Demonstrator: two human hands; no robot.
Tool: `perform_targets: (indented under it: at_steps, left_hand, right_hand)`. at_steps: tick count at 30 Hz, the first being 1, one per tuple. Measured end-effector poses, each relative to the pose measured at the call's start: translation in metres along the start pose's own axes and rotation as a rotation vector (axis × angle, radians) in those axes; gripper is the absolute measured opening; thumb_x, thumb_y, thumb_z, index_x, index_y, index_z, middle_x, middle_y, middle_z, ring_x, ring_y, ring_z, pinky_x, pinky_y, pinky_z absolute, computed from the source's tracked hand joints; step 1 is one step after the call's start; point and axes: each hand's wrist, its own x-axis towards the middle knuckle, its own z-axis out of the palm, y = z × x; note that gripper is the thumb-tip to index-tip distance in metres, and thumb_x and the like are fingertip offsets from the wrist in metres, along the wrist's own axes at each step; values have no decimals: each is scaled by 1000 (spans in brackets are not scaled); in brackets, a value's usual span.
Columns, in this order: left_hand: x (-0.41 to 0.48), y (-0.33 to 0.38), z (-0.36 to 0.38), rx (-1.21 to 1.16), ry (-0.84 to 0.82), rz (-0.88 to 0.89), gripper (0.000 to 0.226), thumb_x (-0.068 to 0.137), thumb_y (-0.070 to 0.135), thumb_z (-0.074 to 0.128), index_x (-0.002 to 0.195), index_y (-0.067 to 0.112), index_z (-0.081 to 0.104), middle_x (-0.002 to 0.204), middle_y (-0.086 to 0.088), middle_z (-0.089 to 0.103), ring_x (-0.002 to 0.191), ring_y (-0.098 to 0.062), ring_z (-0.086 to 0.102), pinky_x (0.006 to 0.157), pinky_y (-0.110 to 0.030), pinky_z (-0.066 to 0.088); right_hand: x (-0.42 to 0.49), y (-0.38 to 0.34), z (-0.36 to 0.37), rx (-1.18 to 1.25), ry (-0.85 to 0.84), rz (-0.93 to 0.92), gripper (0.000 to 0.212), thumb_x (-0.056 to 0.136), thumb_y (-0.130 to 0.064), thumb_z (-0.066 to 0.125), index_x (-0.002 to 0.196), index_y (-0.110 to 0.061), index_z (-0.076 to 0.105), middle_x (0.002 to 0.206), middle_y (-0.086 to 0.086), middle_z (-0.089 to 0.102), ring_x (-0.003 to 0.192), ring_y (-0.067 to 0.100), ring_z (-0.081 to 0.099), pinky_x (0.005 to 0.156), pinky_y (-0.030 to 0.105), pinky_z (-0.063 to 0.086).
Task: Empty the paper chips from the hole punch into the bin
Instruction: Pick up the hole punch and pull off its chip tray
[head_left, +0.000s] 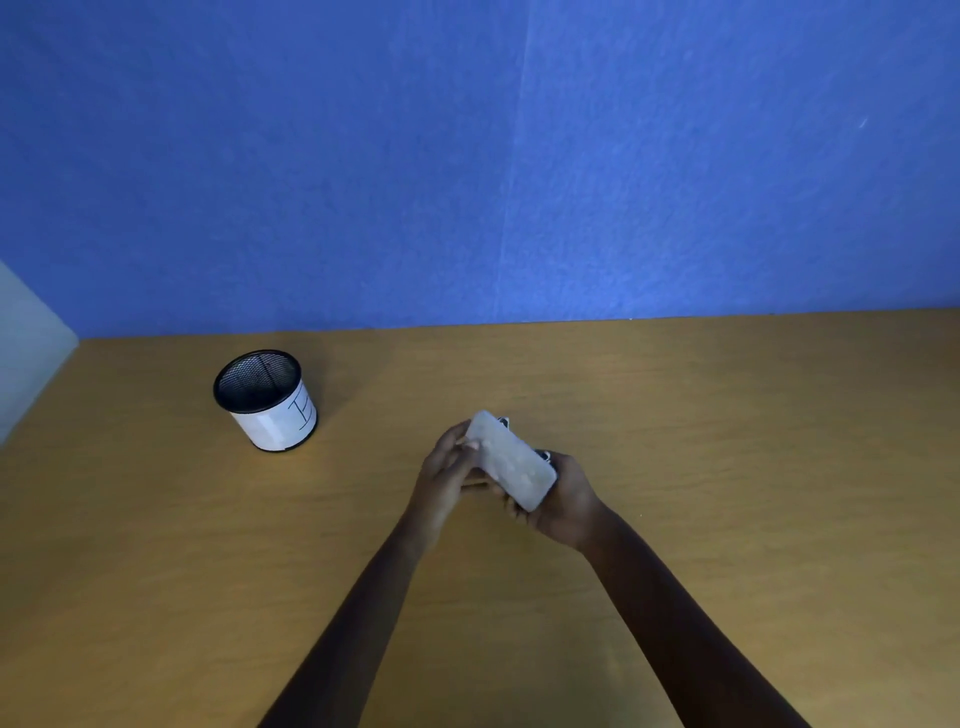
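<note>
The hole punch (511, 460) is turned bottom up, showing its pale translucent chip tray with small round chips faintly visible inside. I hold it above the wooden table, one hand at each end. My left hand (447, 475) grips its upper left end, fingers on the tray edge. My right hand (563, 499) cups its lower right end from below. The bin (266, 400), a small black mesh cup wrapped in white paper, stands upright to the far left of my hands, apart from them.
The wooden table (727, 441) runs to a blue wall (467, 156) at the back. A pale panel (26, 353) borders the table's left edge.
</note>
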Motion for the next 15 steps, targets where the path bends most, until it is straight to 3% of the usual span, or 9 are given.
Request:
perform_targets:
  at_steps: [2,5,8,15]
  left_hand:
    - [-1,1,-1,-2,-25,17,25,95,14,46,116,3,55,93,-10,62,66,-7,65,60,-23,56]
    - [-2,1,-5,-41,21,-20,21,92,13,51,107,1,60,85,-11,61,65,-11,65,59,-22,57]
    - [-3,-1,-8,-61,54,-37,16,90,10,53,100,-1,61,80,-10,63,60,-6,67,59,-24,58]
    - [-6,3,-2,-136,130,-107,17,91,6,51,77,7,60,72,-11,62,48,-9,66,50,-22,57]
  right_hand:
    - [-3,-1,0,16,-59,23,43,91,-19,27,79,0,63,52,9,66,40,17,63,40,16,46]
    - [-10,-3,1,-2,-123,48,51,94,-22,30,75,1,72,56,11,69,43,16,65,41,17,50]
    - [-15,-5,3,44,-130,87,46,97,-32,29,92,2,61,62,15,72,45,20,66,41,18,52]
    - [-15,-2,2,169,-123,97,69,91,-60,25,103,0,57,74,22,70,48,26,68,39,22,54]
